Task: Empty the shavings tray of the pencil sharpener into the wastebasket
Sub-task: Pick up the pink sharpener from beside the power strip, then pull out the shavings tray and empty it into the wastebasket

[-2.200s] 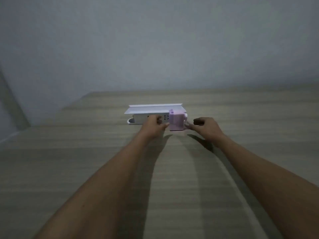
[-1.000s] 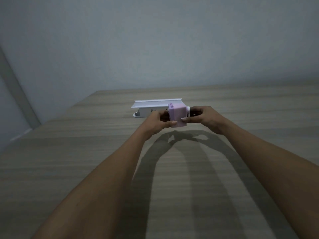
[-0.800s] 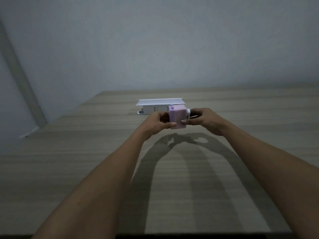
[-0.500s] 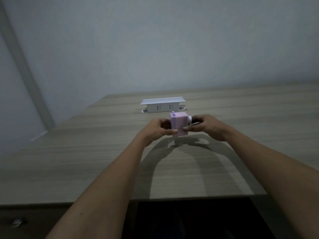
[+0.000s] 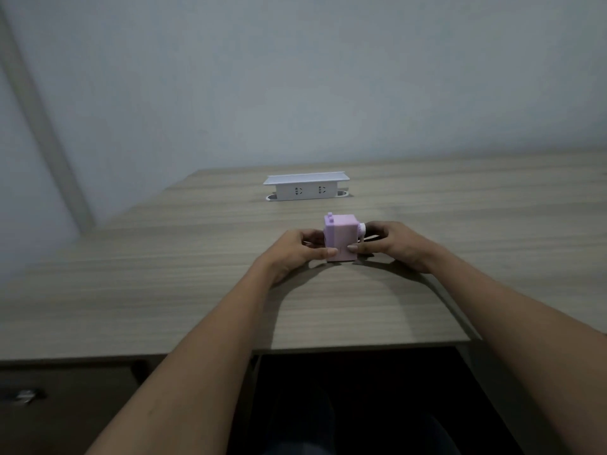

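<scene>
Both hands clamp the pink sharpener on the table: left hand and right hand fingers pinching its sides. Light, rigid plastic, probably slick; grip low, where the tray should slide out.

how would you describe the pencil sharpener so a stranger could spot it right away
On the long wood-grain desk, look nearer than the white socket box by the wall. Between the left hand and right hand sits a small pink plastic box-shaped pencil sharpener with a white knob on its right side. It is the only pink thing there.
</scene>
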The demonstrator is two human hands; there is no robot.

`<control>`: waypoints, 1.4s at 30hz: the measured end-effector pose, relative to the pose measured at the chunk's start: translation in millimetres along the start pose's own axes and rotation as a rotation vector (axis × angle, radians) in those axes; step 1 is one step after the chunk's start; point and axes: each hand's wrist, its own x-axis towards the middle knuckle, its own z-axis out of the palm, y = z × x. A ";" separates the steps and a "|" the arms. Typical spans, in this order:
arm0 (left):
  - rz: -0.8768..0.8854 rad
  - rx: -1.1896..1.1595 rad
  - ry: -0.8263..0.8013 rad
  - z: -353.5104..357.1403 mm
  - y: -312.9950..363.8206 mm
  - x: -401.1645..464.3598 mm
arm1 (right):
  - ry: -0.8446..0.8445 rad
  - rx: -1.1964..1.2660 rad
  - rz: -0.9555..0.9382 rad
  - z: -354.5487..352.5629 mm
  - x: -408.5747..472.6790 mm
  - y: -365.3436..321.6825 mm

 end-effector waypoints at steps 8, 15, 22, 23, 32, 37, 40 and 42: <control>0.039 -0.005 -0.017 -4.0 -5.6 1.6 | -0.060 -0.028 -0.004 -3.5 4.2 2.1; 0.043 -0.017 -0.031 -5.8 -4.0 -0.6 | -0.077 -0.055 -0.004 -4.0 5.8 2.4; 0.026 -0.024 -0.036 -8.5 -2.9 -4.4 | -0.081 -0.050 0.001 -1.2 5.2 1.1; 0.023 -0.026 -0.036 -10.4 -2.8 -5.7 | -0.079 -0.046 0.006 -1.3 5.2 1.2; -0.043 -0.031 -0.008 -34.7 -3.0 -24.5 | -0.059 -0.009 0.037 0.8 2.2 -1.3; -0.088 0.076 0.031 -53.2 1.9 -36.1 | -0.038 0.030 0.056 2.2 -1.5 -2.5; -0.098 0.103 0.060 -66.6 10.6 -47.8 | -0.043 0.039 0.059 1.3 -5.2 -6.5; -0.084 0.101 0.074 -74.4 17.4 -52.0 | -0.045 0.016 0.072 -1.6 -7.1 -10.3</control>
